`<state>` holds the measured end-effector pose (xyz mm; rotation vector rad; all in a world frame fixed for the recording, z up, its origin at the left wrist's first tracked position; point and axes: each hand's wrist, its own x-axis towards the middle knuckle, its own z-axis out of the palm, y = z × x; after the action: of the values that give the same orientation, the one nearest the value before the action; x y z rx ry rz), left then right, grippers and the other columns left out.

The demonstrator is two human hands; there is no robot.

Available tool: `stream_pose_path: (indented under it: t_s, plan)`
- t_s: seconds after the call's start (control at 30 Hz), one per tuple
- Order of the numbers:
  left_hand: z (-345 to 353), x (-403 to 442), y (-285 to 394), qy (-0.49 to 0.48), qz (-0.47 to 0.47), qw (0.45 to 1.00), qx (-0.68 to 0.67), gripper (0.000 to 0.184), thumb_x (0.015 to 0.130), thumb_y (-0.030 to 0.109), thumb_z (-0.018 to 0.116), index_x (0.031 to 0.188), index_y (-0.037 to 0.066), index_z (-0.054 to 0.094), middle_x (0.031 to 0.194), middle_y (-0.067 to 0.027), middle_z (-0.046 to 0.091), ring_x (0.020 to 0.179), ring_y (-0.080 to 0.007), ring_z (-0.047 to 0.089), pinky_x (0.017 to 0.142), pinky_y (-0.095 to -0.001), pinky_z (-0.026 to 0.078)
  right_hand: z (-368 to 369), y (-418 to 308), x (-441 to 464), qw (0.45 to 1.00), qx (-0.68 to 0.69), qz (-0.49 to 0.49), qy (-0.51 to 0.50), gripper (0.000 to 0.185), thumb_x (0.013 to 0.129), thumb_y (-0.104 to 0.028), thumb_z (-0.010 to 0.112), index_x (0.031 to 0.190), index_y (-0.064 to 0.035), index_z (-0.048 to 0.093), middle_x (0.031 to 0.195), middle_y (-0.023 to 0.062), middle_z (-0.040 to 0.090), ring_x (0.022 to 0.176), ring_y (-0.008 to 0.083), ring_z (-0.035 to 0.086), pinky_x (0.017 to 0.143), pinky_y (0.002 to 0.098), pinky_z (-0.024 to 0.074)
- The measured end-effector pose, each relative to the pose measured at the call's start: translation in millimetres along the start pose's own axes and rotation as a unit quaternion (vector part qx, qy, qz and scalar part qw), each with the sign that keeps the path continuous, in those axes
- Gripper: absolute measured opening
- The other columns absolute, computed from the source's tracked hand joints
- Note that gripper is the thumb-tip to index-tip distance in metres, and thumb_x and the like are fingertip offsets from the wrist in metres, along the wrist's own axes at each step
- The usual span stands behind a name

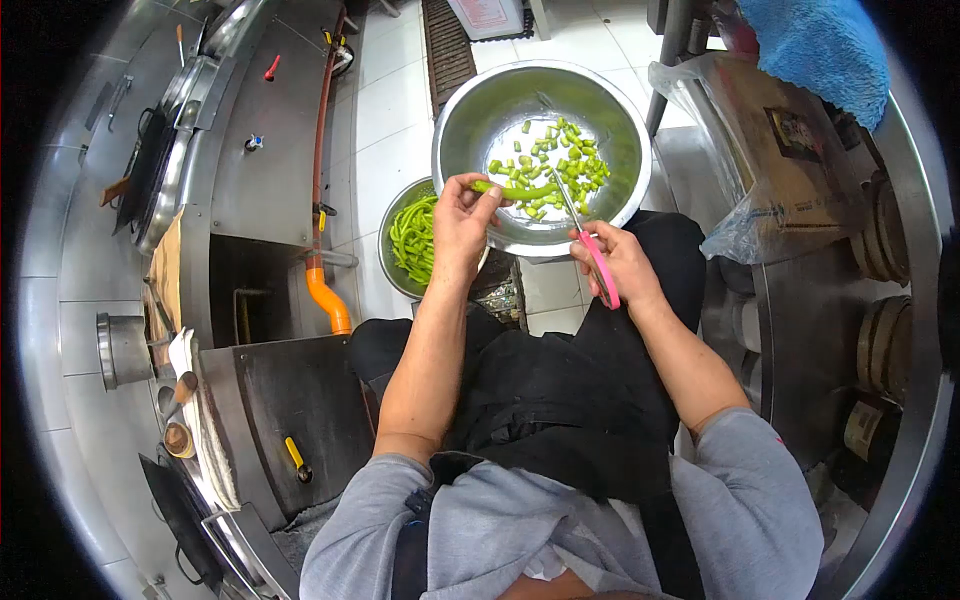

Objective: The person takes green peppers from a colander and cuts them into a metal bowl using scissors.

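Observation:
My left hand point(465, 222) pinches a long green chili pepper point(520, 191) and holds it level over a big steel bowl point(455, 150). In my right hand point(618, 262) is a pair of scissors point(602, 268) with pink handles; the blades point up and left, close to the pepper's free end. Whether the blades touch the pepper I cannot tell. Cut green pieces point(575, 160) lie scattered on the bowl's bottom. Below and left of my left hand, a smaller metal bowl point(388, 262) holds a heap of whole green peppers point(413, 240).
A steel stove counter point(265, 140) with an orange pipe point(328, 300) runs along my left. To the right stand a plastic-wrapped cardboard box point(790, 150), a blue towel point(825, 45) and a steel shelf point(815, 330). A floor drain grate point(447, 55) lies beyond the bowls.

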<state>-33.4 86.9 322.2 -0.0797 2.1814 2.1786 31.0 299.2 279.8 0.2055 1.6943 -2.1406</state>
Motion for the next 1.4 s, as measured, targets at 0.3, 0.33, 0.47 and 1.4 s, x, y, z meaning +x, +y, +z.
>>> stream_pose_path:
  t_s: [0.3,0.33,0.47,1.4]
  plan:
    - [13.6,-7.7,-6.7,0.0,0.003,0.999,-0.055,0.023,0.088,0.001,0.06,0.107,-0.001,0.048,0.097,-0.0113,0.063,0.087,-0.0161,0.065,0.062,-0.0241,0.048,0.6,12.5,6.2,0.996,-0.003,-0.069,-0.048,0.044,0.084,-0.019,0.071,0.117,0.0027,0.052,0.085,0.0099,0.066,0.061,0.0152,0.064,0.048,0.0256,0.0484]
    - [15.5,-9.4,-7.0,0.01,0.01,0.999,-0.05,0.023,0.088,0.001,0.061,0.107,-0.001,0.048,0.097,-0.011,0.063,0.087,-0.0156,0.064,0.063,-0.0241,0.049,0.0,13.8,6.8,0.996,-0.003,-0.069,-0.047,0.044,0.084,-0.019,0.071,0.117,0.0027,0.052,0.085,0.0099,0.066,0.061,0.0152,0.064,0.048,0.0256,0.0484]
    - [14.1,-8.8,-7.6,0.022,0.038,0.999,-0.032,0.024,0.087,0.002,0.062,0.107,-0.001,0.049,0.098,-0.0102,0.063,0.086,-0.0139,0.063,0.065,-0.0242,0.049,-1.8,17.3,7.6,0.996,-0.017,-0.077,-0.044,0.042,0.085,-0.017,0.07,0.117,0.0021,0.052,0.086,0.0093,0.066,0.063,0.0149,0.064,0.051,0.025,0.0489]
    - [22.5,-7.2,-26.0,-0.056,-0.019,0.997,0.058,0.025,0.082,0.008,0.07,0.103,-0.001,0.06,0.08,-0.0015,0.062,0.067,-0.0057,0.053,0.057,-0.0207,0.041,-2.8,14.9,9.0,0.999,-0.006,-0.038,-0.024,0.033,0.087,-0.016,0.067,0.112,0.0019,0.056,0.07,0.0062,0.061,0.049,0.0122,0.058,0.043,0.0256,0.0446]
